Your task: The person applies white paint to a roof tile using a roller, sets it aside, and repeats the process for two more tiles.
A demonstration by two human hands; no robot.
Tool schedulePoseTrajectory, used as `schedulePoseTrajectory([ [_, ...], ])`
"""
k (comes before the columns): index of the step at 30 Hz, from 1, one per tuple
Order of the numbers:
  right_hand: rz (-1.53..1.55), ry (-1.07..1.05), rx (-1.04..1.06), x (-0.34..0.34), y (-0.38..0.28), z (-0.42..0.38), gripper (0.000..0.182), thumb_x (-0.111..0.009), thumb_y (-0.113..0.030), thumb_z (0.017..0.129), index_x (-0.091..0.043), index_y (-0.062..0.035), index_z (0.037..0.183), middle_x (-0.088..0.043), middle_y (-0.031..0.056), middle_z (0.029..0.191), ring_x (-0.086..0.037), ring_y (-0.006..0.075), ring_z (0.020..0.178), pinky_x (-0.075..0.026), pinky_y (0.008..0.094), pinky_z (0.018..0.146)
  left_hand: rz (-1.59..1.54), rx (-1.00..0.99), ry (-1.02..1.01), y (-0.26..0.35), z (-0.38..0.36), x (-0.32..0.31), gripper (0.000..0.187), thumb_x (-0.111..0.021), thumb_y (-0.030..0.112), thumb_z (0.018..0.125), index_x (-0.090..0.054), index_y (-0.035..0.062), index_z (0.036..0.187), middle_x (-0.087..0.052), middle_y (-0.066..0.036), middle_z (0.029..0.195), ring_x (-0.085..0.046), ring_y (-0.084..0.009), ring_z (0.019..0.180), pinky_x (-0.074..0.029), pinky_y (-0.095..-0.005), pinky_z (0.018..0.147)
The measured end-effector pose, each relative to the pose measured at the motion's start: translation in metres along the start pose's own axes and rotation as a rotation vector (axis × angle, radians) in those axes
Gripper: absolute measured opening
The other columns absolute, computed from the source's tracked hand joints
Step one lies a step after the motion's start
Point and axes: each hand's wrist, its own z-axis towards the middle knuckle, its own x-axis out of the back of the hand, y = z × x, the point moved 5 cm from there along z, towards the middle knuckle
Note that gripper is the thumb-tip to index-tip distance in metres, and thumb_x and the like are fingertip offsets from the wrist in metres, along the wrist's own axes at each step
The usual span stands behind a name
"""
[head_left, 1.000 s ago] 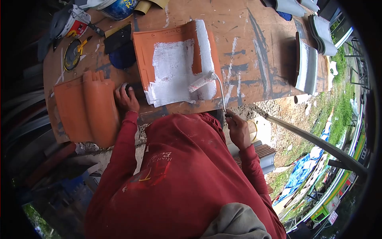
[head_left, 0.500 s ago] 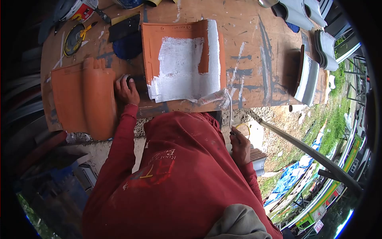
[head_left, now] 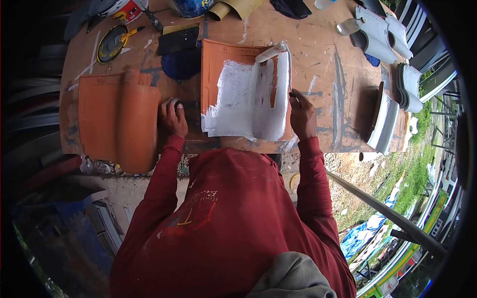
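My right hand [head_left: 302, 116] is closed around the handle of a small paint roller [head_left: 271, 51]. The roller's white sleeve lies against the upper right part of a terracotta roof tile [head_left: 211, 74]. White paint [head_left: 236, 94] covers much of the tile's middle, lower part and right ridge, while bare orange shows at the left and top. My left hand [head_left: 173, 118] rests on the table, fingers curled about something dark I cannot make out. It sits between the painted tile and an unpainted terracotta roof tile [head_left: 102, 114] on the left.
On the wooden table [head_left: 318, 54] stand a white paint bucket [head_left: 121, 11] and a blue bucket [head_left: 191, 6]. A paint-stained lid [head_left: 112, 43] with a yellow-handled tool lies at left. Several grey tiles [head_left: 371, 37] and a clear bottle [head_left: 350, 26] are at right. A pole [head_left: 382, 208] slants beyond the front edge.
The roller has moved from the tile's lower right corner up to its upper right, my right hand rising with it. More of the ridge is white. The view has shifted slightly.
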Motion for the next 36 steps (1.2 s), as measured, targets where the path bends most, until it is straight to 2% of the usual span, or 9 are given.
schedulePoseTrajectory([
  [4, 0.137, 0.028, -0.055, 0.003, -0.006, 0.023, 0.030, -0.058, -0.013, 0.097, -0.069, -0.0061, 0.123, -0.074, 0.0217, 0.106, -0.072, 0.0386, 0.095, -0.057, 0.0412, 0.079, 0.005, 0.007, 0.000, -0.002, 0.000, 0.000, 0.028, -0.057, 0.024, 0.102, -0.066, 0.0030, 0.119, -0.061, -0.018, 0.124, -0.058, -0.0374, 0.117, -0.046, -0.0454, 0.100],
  [9, -0.322, 0.065, 0.161, 0.004, -0.020, 0.009, 0.034, -0.061, -0.012, 0.094, -0.069, -0.0109, 0.127, -0.074, 0.0178, 0.093, -0.071, 0.0371, 0.083, -0.055, 0.0455, 0.068, 0.006, 0.007, 0.013, 0.003, 0.003, 0.004, 0.028, -0.058, 0.023, 0.101, -0.066, 0.0031, 0.119, -0.061, -0.017, 0.125, -0.059, -0.0368, 0.116, -0.046, -0.0448, 0.100],
  [12, -0.319, 0.103, 0.229, -0.004, -0.025, 0.003, 0.035, -0.063, -0.014, 0.093, -0.069, -0.0125, 0.128, -0.072, 0.0169, 0.088, -0.070, 0.0364, 0.077, -0.054, 0.0474, 0.064, 0.041, 0.047, -0.028, 0.003, 0.002, 0.006, 0.027, -0.059, 0.021, 0.101, -0.066, 0.0032, 0.119, -0.061, -0.017, 0.125, -0.059, -0.0369, 0.117, -0.046, -0.0445, 0.100],
  [16, -0.162, 0.152, 0.187, -0.012, -0.022, 0.024, 0.033, -0.063, -0.008, 0.090, -0.071, -0.0081, 0.123, -0.073, 0.0198, 0.091, -0.070, 0.0382, 0.080, -0.055, 0.0463, 0.070, 0.038, 0.037, -0.037, 0.005, 0.000, 0.005, 0.026, -0.060, 0.021, 0.100, -0.066, 0.0039, 0.119, -0.061, -0.017, 0.125, -0.059, -0.0370, 0.118, -0.046, -0.0446, 0.100],
  [17, -0.100, 0.120, 0.204, -0.010, -0.022, 0.023, 0.032, -0.062, -0.007, 0.090, -0.072, -0.0033, 0.120, -0.074, 0.0214, 0.097, -0.071, 0.0383, 0.085, -0.056, 0.0447, 0.076, 0.039, 0.042, -0.044, 0.004, 0.003, 0.006, 0.026, -0.060, 0.020, 0.100, -0.066, 0.0042, 0.119, -0.061, -0.017, 0.125, -0.059, -0.0369, 0.118, -0.046, -0.0449, 0.100],
  [20, 0.045, 0.075, 0.192, -0.005, -0.009, 0.003, 0.032, -0.063, -0.008, 0.090, -0.071, -0.0003, 0.120, -0.074, 0.0224, 0.104, -0.073, 0.0369, 0.091, -0.056, 0.0427, 0.080, 0.037, 0.026, -0.028, 0.001, 0.003, 0.005, 0.025, -0.061, 0.020, 0.100, -0.066, 0.0042, 0.118, -0.061, -0.017, 0.124, -0.059, -0.0367, 0.117, -0.046, -0.0450, 0.099],
  [21, -0.045, 0.033, 0.134, 0.001, -0.012, -0.011, 0.033, -0.063, -0.008, 0.090, -0.071, 0.0002, 0.122, -0.074, 0.0231, 0.108, -0.073, 0.0358, 0.095, -0.057, 0.0413, 0.083, 0.034, 0.032, -0.026, 0.002, 0.004, 0.004, 0.025, -0.061, 0.020, 0.100, -0.066, 0.0042, 0.118, -0.061, -0.017, 0.124, -0.059, -0.0367, 0.117, -0.046, -0.0450, 0.099],
  [28, -0.086, -0.052, 0.063, 0.010, -0.011, -0.096, 0.035, -0.064, -0.006, 0.090, -0.072, -0.0054, 0.124, -0.076, 0.0186, 0.099, -0.074, 0.0327, 0.089, -0.058, 0.0417, 0.077, 0.016, 0.031, -0.024, 0.001, 0.002, 0.004, 0.027, -0.063, 0.023, 0.098, -0.066, 0.0051, 0.118, -0.061, -0.016, 0.125, -0.058, -0.0365, 0.117, -0.045, -0.0457, 0.100],
  [36, -0.016, 0.116, 0.051, -0.017, -0.017, 0.003, 0.034, -0.063, -0.010, 0.091, -0.072, -0.0035, 0.123, -0.075, 0.0205, 0.108, -0.073, 0.0338, 0.096, -0.057, 0.0405, 0.086, 0.031, 0.003, -0.018, 0.004, 0.003, 0.006, 0.027, -0.063, 0.021, 0.097, -0.066, 0.0054, 0.119, -0.061, -0.016, 0.124, -0.060, -0.0372, 0.115, -0.047, -0.0459, 0.098],
])
